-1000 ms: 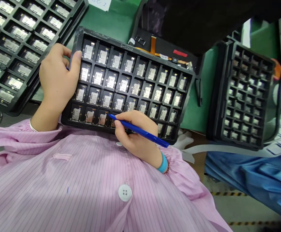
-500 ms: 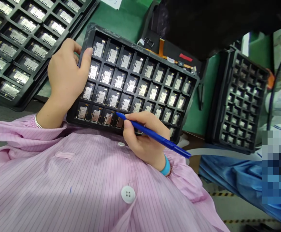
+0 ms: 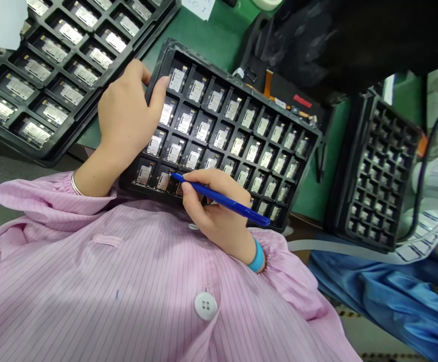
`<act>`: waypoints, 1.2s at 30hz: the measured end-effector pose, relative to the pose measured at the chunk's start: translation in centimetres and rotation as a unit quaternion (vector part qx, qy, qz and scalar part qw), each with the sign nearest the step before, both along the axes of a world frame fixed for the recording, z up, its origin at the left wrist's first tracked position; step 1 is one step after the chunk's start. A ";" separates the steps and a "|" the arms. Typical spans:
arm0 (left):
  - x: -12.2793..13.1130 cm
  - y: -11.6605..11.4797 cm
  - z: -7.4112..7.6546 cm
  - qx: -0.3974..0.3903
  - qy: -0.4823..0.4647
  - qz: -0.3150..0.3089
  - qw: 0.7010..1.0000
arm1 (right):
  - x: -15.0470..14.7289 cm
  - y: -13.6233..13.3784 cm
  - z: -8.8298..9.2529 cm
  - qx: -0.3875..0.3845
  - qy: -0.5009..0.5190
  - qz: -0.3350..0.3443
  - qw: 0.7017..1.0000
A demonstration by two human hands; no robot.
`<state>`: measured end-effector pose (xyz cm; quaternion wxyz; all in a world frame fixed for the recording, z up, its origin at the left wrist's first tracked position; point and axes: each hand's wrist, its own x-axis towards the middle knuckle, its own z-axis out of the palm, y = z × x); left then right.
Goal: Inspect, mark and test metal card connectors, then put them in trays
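Note:
A black compartment tray [image 3: 219, 65] is tilted in front of me, its pockets holding small silver circuit boards [image 3: 185, 123]. My left hand [image 3: 128, 113] is closed on the tray's left edge, thumb on top and fingers underneath. Between the thumb and fingers of my right hand [image 3: 222, 206] is a blue pen [image 3: 226, 202]. Its tip is over the row of pockets nearest me, by the third pocket from the left. Whether the tip touches a board I cannot tell. The right hand hides part of that row.
Another black tray of boards [image 3: 51, 160] lies at the left. Further right stand stacked trays [image 3: 365, 108], close to a person in blue trousers [image 3: 358, 281]. Behind my tray, a dark box [image 3: 256, 83] holds orange flex strips. A written paper [image 3: 199, 6] lies on the green table [image 3: 211, 40].
The pen tip has moved left along the nearest row, by about one pocket. The whole scene has shifted to the right in view, and my left hand keeps its hold on the tray.

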<state>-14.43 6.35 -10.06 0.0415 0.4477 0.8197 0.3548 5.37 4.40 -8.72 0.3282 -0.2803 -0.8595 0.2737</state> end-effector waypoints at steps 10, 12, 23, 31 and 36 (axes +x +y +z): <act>0.1 0.3 -0.3 0.005 -0.026 0.000 1.000 | 0.2 0.0 0.2 0.023 0.025 -0.019 0.999; 0.1 0.3 -0.3 0.008 -0.027 0.000 1.000 | 0.1 -0.1 0.3 0.026 0.025 -0.025 0.999; -0.1 0.3 0.1 0.002 -0.104 -0.017 0.994 | -2.1 -0.1 0.2 0.000 0.019 0.028 0.999; -0.1 0.2 0.0 0.020 -0.123 -0.017 0.992 | -2.6 -0.2 0.1 -0.002 -0.008 0.035 0.999; -0.1 0.1 -0.1 0.010 -0.119 -0.025 0.993 | -1.7 -0.4 0.5 0.015 0.034 0.016 0.999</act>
